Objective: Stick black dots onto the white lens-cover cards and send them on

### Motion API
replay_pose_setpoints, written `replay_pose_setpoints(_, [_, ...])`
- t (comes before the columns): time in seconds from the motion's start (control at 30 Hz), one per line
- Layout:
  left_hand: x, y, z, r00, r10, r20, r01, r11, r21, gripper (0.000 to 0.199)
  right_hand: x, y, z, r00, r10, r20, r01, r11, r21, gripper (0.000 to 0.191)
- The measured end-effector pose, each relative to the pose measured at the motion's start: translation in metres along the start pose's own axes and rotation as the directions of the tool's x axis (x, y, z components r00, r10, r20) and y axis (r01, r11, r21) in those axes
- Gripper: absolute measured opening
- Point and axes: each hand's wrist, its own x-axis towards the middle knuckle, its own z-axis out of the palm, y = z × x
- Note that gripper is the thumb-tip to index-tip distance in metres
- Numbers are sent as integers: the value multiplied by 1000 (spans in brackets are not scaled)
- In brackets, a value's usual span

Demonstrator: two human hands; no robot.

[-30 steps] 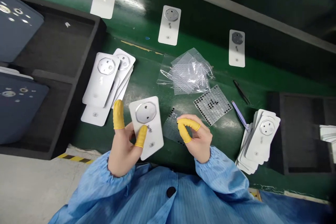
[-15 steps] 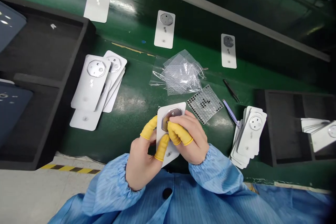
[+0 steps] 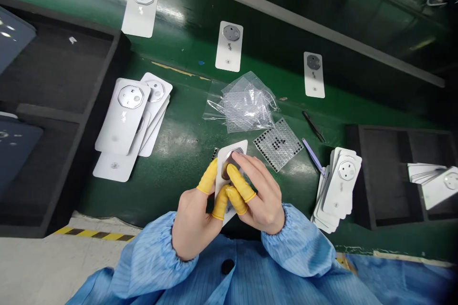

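Note:
A white phone back cover (image 3: 222, 155) with a dark, shiny camera plate stands tilted between my hands. My left hand (image 3: 195, 217) grips its left edge, yellow finger cots on thumb and index finger. Across the cover's face reaches my right hand (image 3: 259, 193), its fingers stretched out. The index fingertip, in a yellow cot, and a bare finger touch the camera plate; the thumb lies lower, beside my left thumb. Anything under those fingertips is hidden. Just beyond lies a clear sheet dotted with small black parts (image 3: 278, 144). Part of another dotted piece (image 3: 214, 153) shows behind the cover.
Clear plastic bags (image 3: 246, 105) lie ahead. Black tweezers (image 3: 314, 126) and purple tweezers (image 3: 312, 156) lie to the right, by a stack of covers (image 3: 339, 186). More covers (image 3: 123, 119) overlap at left. Black trays (image 3: 116, 52) (image 3: 363, 176) stand on both sides.
My right fingers have gone from bunched at the camera plate to stretched out across it, with the thumb lower on the cover. The cover has turned slightly; the camera view has shifted a little.

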Motion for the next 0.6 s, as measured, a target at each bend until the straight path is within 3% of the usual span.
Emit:
replay_pose_setpoints(0.13, [1, -1, 0, 999, 41, -2, -41, 999, 21, 16, -3, 3, -2, 1000, -20, -5, 21, 998, 54, 44])
replay_pose_setpoints(0.33, [1, 1, 0, 998, 60, -7, -60, 998, 24, 14, -3, -2, 2, 999, 42, -18, -42, 999, 7, 49])
replay_pose_setpoints(0.6, [-2, -8, 2, 997, 69, -43, -68, 997, 26, 15, 0, -7, 4, 995, 12, 96, -11, 1000, -13, 48])
